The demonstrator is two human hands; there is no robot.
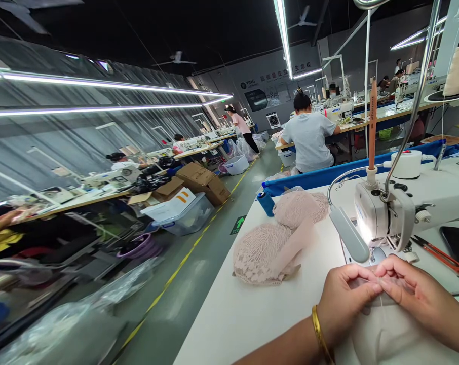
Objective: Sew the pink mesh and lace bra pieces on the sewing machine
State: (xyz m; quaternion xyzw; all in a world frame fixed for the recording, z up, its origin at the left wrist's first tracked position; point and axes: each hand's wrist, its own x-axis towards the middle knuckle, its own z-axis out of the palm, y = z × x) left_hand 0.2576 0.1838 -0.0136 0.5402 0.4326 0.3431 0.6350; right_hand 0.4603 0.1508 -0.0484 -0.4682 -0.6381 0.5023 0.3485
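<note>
Both hands pinching beige fabric between fingertips.

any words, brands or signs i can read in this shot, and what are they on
"YING" on the grey back wall sign; the smaller line under it and the Chinese characters beside it are too blurred.
"JUKI" on a far sewing machine, barely legible.
Green floor arrow: no words.
Print on the orange pencil-like stick: too small.
</note>
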